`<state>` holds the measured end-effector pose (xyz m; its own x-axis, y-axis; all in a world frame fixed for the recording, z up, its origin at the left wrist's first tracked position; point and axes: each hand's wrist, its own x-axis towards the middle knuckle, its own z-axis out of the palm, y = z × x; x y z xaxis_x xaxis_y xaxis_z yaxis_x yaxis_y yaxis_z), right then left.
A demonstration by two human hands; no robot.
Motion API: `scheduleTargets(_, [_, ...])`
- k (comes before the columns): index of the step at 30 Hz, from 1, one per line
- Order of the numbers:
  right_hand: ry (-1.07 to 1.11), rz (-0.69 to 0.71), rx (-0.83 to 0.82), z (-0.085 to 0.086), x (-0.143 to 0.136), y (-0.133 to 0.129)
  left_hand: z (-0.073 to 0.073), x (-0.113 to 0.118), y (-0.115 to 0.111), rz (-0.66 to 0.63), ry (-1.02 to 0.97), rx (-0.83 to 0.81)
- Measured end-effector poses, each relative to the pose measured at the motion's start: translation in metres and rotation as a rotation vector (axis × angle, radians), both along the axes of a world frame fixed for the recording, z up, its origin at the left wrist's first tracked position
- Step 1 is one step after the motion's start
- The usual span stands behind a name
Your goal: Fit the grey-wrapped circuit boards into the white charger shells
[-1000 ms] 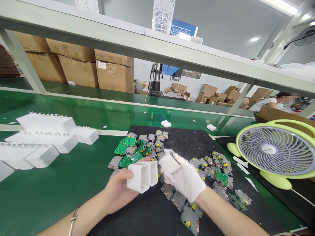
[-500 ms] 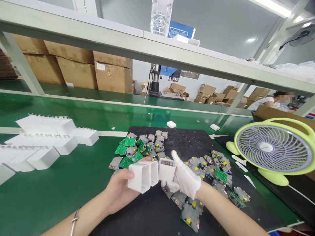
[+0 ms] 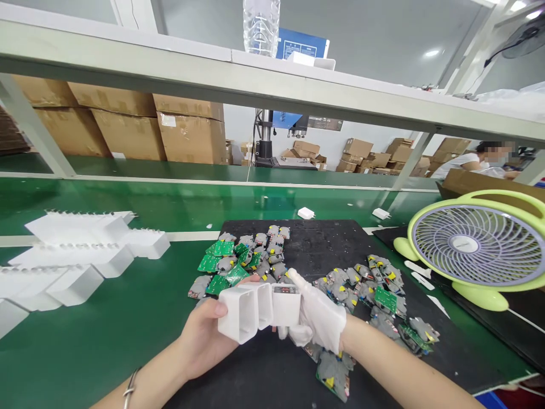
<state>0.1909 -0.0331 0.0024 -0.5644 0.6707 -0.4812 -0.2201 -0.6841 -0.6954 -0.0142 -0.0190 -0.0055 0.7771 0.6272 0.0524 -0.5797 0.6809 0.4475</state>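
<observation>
A: Where are the white cases?

B: Just below the middle of the frame, held over a black mat [image 3: 315, 241]. The left hand [image 3: 200, 343], bare, has thumb and fingers closed around two hollow cases [image 3: 230, 318], side by side, openings turned rightward. The right hand [image 3: 320, 318], in a white glove, is curled around a filled case [image 3: 286, 308], dark parts showing at its top. It lines up beside the hollow ones; I can't tell whether they touch.

A: What's around them?

B: Heaps of circuit boards [image 3: 223, 249] on both sides of the hands. The mat lies on a shiny green table [image 3: 149, 335]. More white cases are stacked at the left, and a shelf [image 3: 213, 71] crosses the upper frame. Past it, cardboard boxes [image 3: 191, 139] sit upper left, a machine [image 3: 284, 120] upper centre.

A: And the counts?

B: Three cases in hand. Two small white blocks [image 3: 305, 213] beyond the mat, one desk fan [image 3: 464, 244] at right, one clear bottle [image 3: 261, 28] up top, one person [image 3: 455, 166] upper right. The boards overlap too much to count.
</observation>
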Motion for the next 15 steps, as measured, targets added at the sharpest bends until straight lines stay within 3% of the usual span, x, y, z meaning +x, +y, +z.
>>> scheduleTargets(7, [-0.016, -0.003, 0.045, -0.0031, -0.0005, -0.0012, 0.0009, -0.0006, 0.0001, 0.003, 0.027, 0.006])
scheduleTargets(15, [-0.042, 0.01, 0.054, 0.0067, 0.0017, -0.0023, 0.0017, -0.0003, 0.0003, 0.016, 0.058, 0.009])
